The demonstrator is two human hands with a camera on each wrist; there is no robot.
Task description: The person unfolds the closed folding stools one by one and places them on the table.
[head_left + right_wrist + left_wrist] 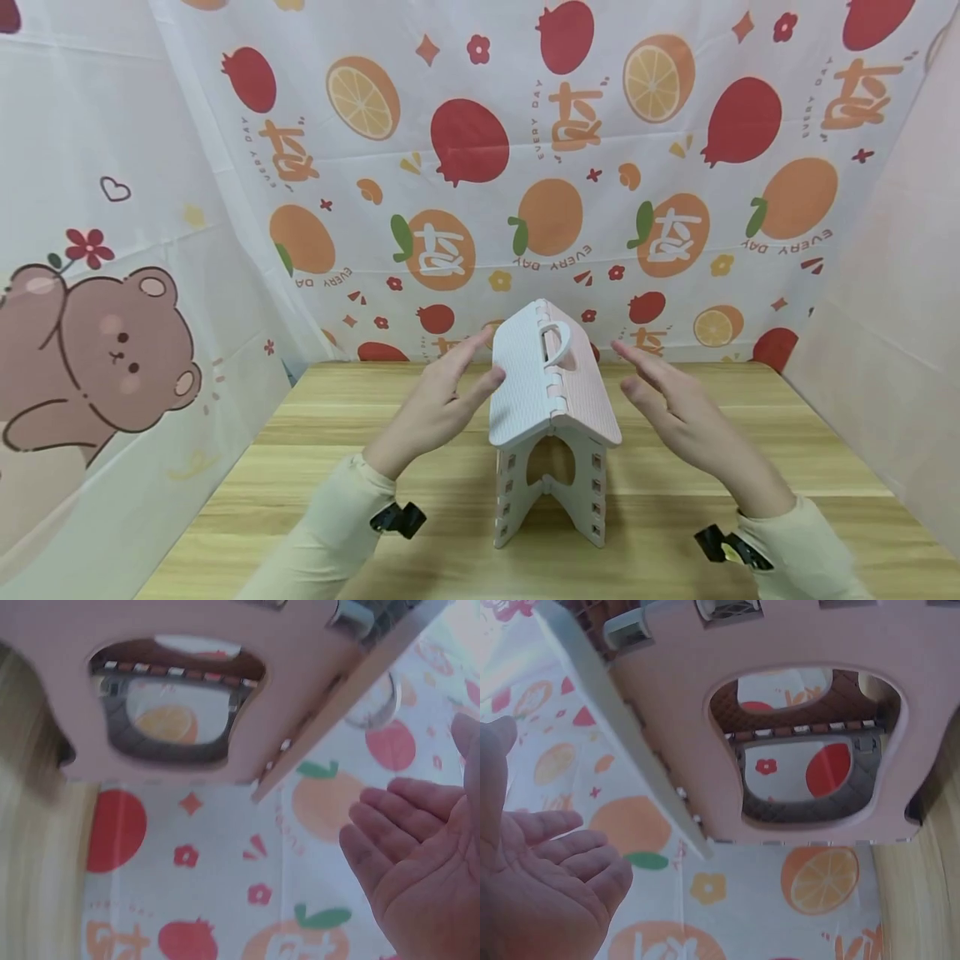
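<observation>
A pale plastic folding stool (pixel 525 375) stands on the table, half folded, its two top panels peaked like a roof. A loop handle (pixel 557 346) sticks up at the ridge. Beneath, the side legs spread around an oval opening. My left hand (pixel 431 408) is at the stool's left side, fingers extended, its thumb tip overlapping the panel edge in the head view. On the other side, my right hand (pixel 686 417) is held apart from the stool with straight fingers. Both wrist views show an open palm, left (pixel 547 892) and right (pixel 427 862), beside the stool's pink side.
The stool stands on a wood-grain table (pixel 300 500). A fruit-printed cloth (pixel 495 217) hangs behind it, and a cloth with a bear (pixel 123 350) hangs at the left. Another pale cloth (pixel 892 275) closes the right side. Black camera mounts (pixel 397 518) sit on both wrists.
</observation>
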